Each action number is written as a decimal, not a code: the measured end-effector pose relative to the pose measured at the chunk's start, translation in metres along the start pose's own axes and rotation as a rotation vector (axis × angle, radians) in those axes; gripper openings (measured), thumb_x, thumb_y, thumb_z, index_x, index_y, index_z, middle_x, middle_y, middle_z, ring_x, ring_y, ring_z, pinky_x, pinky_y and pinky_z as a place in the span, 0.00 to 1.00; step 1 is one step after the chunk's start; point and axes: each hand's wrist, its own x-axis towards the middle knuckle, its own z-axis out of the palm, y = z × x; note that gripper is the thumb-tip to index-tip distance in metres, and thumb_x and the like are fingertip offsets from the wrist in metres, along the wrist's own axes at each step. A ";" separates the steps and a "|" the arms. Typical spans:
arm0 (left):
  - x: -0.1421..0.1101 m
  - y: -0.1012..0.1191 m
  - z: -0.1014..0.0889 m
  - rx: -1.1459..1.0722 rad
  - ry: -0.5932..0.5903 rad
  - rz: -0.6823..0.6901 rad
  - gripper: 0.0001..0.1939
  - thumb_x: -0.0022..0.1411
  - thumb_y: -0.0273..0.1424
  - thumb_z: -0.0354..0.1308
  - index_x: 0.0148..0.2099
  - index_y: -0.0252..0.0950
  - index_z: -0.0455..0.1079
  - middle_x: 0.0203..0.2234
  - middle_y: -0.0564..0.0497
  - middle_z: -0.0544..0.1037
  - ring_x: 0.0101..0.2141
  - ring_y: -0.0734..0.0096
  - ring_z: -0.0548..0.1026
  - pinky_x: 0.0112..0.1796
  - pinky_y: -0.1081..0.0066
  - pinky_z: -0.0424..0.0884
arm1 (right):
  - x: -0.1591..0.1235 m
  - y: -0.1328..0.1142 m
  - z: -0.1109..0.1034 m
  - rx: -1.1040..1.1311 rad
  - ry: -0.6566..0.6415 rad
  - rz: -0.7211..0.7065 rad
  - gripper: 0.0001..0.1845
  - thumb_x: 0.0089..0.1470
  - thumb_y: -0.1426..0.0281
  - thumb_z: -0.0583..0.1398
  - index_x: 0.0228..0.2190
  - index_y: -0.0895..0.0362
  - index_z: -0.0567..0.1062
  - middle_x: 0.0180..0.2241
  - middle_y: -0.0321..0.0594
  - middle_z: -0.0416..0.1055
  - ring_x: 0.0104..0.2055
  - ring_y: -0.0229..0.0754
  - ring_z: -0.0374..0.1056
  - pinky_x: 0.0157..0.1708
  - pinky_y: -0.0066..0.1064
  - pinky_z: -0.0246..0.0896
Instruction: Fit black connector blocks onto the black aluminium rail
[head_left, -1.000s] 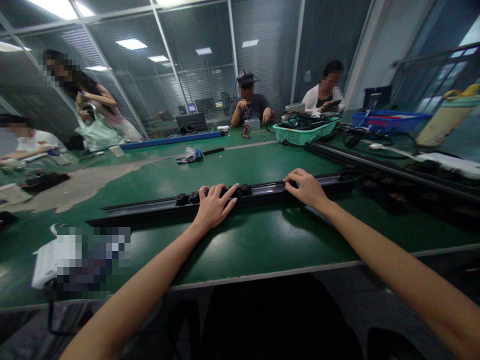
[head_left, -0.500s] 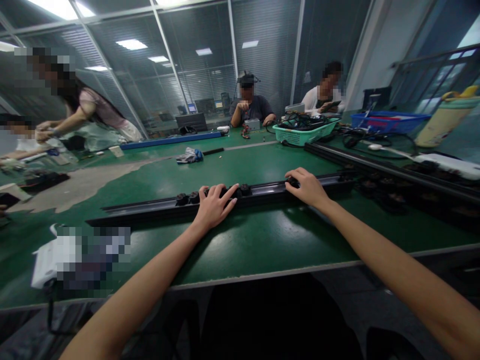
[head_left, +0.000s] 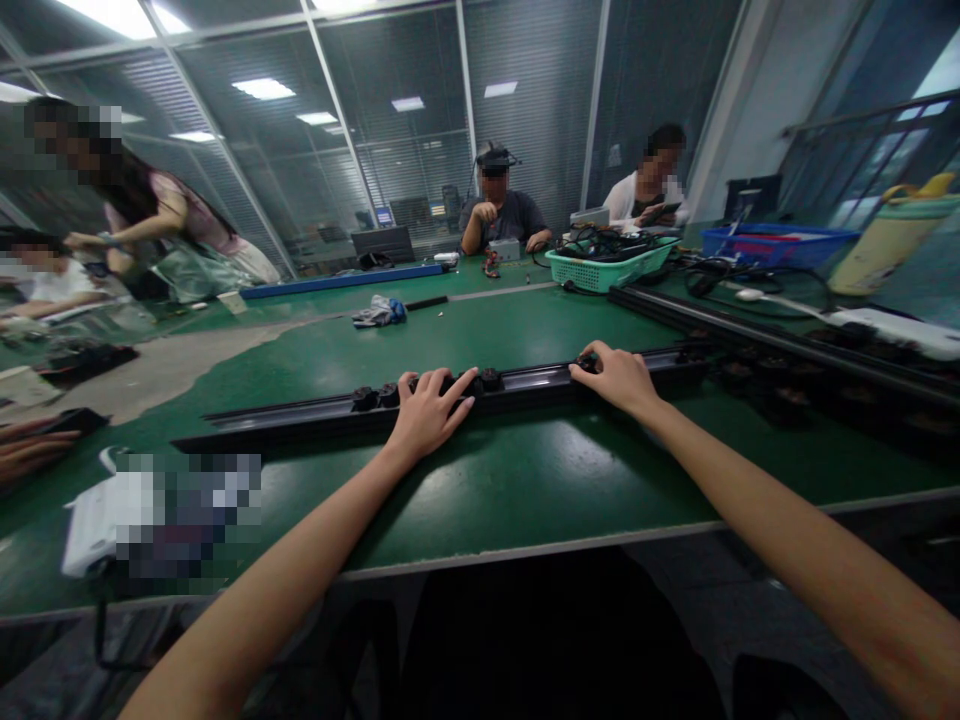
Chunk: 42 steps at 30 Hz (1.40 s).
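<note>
On the green workbench: a long black rail [head_left: 300, 421] lay across the bench top [head_left: 517, 470], set back from the near edge, with round black knobs [head_left: 365, 399] fitted along its upper side.

Left hand: the left hand [head_left: 427, 412] lay over the rail among the knobs, its fingers [head_left: 450, 384] spread and only slightly curved. Whether it was gripping or just resting there, I could not tell.

Right hand: the right hand [head_left: 611, 378] sat farther along the rail, fingers curled down over a knob. It looked more closed than the left, but I could not tell whether it had firm hold.

Risk: with the hands well apart and neither grip clearly firm, uneven force could have tilted the rail or twisted a knob loose. Swinging the right end could have knocked the second black rail [head_left: 750, 330], which lay close by.

Nearby: a teal plastic basket [head_left: 609, 270] of black cables stood on the far bench, and another person's hand [head_left: 30, 445] showed at the left edge of the view. A pixelated object [head_left: 161, 515] lay near the left forearm, too blurred to identify.
</note>
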 end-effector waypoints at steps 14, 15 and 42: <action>0.000 0.000 -0.001 0.013 -0.010 -0.005 0.26 0.72 0.44 0.39 0.70 0.49 0.54 0.54 0.41 0.68 0.54 0.53 0.65 0.56 0.48 0.49 | -0.002 -0.002 -0.008 0.020 -0.091 0.078 0.27 0.54 0.46 0.53 0.44 0.50 0.76 0.41 0.45 0.77 0.44 0.54 0.71 0.37 0.37 0.59; 0.000 0.000 -0.001 0.017 -0.011 -0.005 0.27 0.72 0.44 0.39 0.70 0.49 0.54 0.54 0.41 0.68 0.54 0.54 0.65 0.57 0.48 0.49 | -0.002 -0.002 -0.009 0.028 -0.094 0.078 0.27 0.54 0.47 0.53 0.44 0.50 0.77 0.41 0.44 0.77 0.44 0.54 0.71 0.37 0.37 0.60; 0.000 0.000 -0.001 0.014 -0.005 -0.007 0.26 0.72 0.44 0.38 0.69 0.49 0.54 0.53 0.41 0.69 0.54 0.54 0.65 0.56 0.48 0.49 | 0.002 0.002 -0.010 0.024 -0.107 0.095 0.25 0.53 0.50 0.55 0.45 0.49 0.79 0.43 0.44 0.78 0.45 0.54 0.71 0.38 0.37 0.61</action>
